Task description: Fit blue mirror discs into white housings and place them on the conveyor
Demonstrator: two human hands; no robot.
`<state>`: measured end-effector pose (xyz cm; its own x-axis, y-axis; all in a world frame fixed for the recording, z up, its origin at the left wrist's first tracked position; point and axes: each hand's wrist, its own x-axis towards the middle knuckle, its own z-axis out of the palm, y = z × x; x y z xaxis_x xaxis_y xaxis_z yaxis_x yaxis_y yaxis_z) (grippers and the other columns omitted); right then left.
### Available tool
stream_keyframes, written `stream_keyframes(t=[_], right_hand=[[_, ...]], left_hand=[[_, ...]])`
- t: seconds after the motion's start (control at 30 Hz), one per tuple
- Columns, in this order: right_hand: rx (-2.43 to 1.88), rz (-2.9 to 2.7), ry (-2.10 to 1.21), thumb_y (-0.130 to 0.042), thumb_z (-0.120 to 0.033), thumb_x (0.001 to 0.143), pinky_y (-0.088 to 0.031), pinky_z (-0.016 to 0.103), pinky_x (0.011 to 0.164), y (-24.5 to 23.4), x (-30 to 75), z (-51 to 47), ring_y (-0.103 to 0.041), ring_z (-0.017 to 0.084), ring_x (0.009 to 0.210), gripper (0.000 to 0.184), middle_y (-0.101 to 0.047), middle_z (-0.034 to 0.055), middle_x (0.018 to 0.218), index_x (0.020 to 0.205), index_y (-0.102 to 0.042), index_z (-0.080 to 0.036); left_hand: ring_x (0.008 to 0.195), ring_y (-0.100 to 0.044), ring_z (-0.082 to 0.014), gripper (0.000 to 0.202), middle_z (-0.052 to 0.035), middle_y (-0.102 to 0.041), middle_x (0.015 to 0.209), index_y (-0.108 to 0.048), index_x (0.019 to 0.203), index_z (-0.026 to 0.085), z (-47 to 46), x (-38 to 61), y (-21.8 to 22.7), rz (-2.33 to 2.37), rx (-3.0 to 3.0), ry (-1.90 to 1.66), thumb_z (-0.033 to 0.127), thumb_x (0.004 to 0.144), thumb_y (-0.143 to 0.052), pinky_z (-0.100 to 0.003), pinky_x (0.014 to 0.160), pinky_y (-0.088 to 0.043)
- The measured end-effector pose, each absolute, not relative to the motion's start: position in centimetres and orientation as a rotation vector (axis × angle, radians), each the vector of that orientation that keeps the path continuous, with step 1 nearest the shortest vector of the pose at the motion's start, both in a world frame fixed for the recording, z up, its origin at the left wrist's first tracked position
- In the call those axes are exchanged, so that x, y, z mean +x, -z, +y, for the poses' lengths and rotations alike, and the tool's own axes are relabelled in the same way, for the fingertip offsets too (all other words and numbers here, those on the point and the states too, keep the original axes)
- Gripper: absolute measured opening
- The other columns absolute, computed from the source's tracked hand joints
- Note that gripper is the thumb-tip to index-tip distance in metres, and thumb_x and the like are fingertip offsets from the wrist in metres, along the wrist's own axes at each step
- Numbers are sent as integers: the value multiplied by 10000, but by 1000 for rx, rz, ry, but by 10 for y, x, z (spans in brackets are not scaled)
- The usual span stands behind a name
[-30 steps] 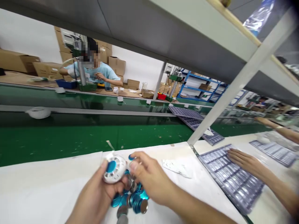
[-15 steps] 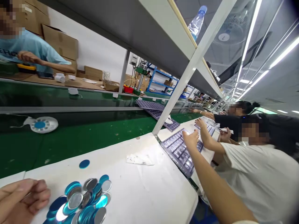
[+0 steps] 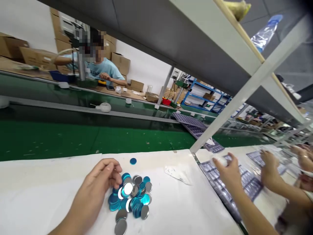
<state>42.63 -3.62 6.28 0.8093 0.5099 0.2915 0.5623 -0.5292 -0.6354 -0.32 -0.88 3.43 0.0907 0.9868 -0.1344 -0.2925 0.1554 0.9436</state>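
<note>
My left hand [image 3: 97, 182] is at the left edge of a pile of round discs [image 3: 135, 202], some shiny blue and some silver. Its fingers are curled in towards the thumb, and whatever may be in them is hidden. One loose blue disc [image 3: 133, 161] lies just behind the pile. On the right, my right hand [image 3: 228, 171] is over a clear plastic tray [image 3: 215, 181] with many compartments. Between its thumb and fingers shows a small white piece [image 3: 222, 161], blurred.
A crumpled white sheet [image 3: 178, 174] lies on the white table [image 3: 49, 186]. Beyond runs a green conveyor belt [image 3: 73, 140]. A slanted post [image 3: 227, 111] holds up a shelf [image 3: 151, 39]. A co-worker's hand [image 3: 269, 163] is right of the tray; another person [image 3: 105, 70] sits across.
The view has turned left, so the scene sits further right. My left hand has come closer to the discs. A white piece now shows in my right hand over the tray.
</note>
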Motion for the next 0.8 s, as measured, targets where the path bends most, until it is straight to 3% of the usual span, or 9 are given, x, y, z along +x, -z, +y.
stream_keyframes(t=[0.07, 0.17, 0.27, 0.3, 0.37, 0.43, 0.57, 0.67, 0.8], right_hand=[[-2033, -1069, -135, -713, -424, 773, -564, 393, 810, -57, 360, -40, -699, 270, 877, 828, -703, 75, 1102, 1490, -351, -222], [-1366, -1512, -629, -741, -384, 752, -516, 398, 926, -59, 256, -41, -640, 272, 1080, 939, -625, 107, 1251, 1529, -231, -250], [-1247, -1786, -786, -815, -330, 713, -505, 371, 928, -65, 187, -24, -619, 250, 1076, 992, -621, 76, 1254, 1529, -255, -272], [-1255, -1866, -768, -785, -322, 762, -510, 349, 906, -65, 176, -14, -620, 234, 1056, 901, -630, 68, 1237, 1516, -297, -267], [-1300, -1981, -677, -628, -279, 914, -512, 316, 864, -60, 169, 10, -626, 203, 998, 534, -650, 64, 1165, 1421, -465, -240], [-1375, -2056, -597, -501, -195, 978, -497, 323, 857, -49, 173, 33, -624, 201, 950, 296, -652, 70, 1052, 1241, -637, -212], [-1475, -2231, -557, -579, -123, 929, -454, 371, 880, -30, 184, 56, -601, 252, 967, 257, -616, 83, 965, 1120, -728, -208], [-1530, -2314, -558, -544, -111, 952, -435, 330, 868, -28, 187, 58, -604, 229, 974, 230, -633, 84, 1016, 1096, -701, -195], [-1646, -2355, -587, -570, -172, 944, -407, 287, 733, -35, 190, 57, -623, 213, 895, 89, -687, 66, 982, 998, -639, -187]], left_hand=[[615, -588, -168, 322, -33, -675, 813, -654, 952, 228, -17, 1, -37, 898, 973, -1076, 533, 926, -554, -261, 531, -490], [659, -647, -198, 380, -83, -702, 973, -653, 1080, 219, -28, 10, -45, 714, 867, -946, 547, 935, -526, -297, 553, -525], [649, -649, -205, 347, -114, -713, 945, -647, 1123, 183, -30, 13, -54, 662, 609, -984, 464, 956, -532, -346, 627, -568], [595, -625, -195, 336, -112, -709, 845, -655, 1079, 157, -28, 12, -56, 687, 541, -1025, 441, 966, -515, -342, 605, -563], [519, -578, -177, 336, -96, -676, 690, -658, 973, 127, -21, 7, -57, 766, 460, -1131, 414, 980, -483, -298, 519, -525], [498, -558, -159, 340, -95, -680, 703, -644, 931, 133, -13, 1, -55, 822, 431, -1220, 414, 987, -461, -250, 445, -465], [497, -542, -138, 326, -86, -690, 800, -631, 908, 145, -5, -4, -48, 853, 418, -1278, 434, 971, -495, -216, 382, -386], [507, -528, -134, 337, -48, -631, 708, -634, 873, 138, -6, 0, -46, 852, 427, -1261, 450, 953, -534, -213, 399, -404], [571, -542, -140, 301, -35, -632, 754, -643, 962, 158, -7, 2, -44, 855, 441, -1269, 446, 945, -558, -204, 419, -415]])
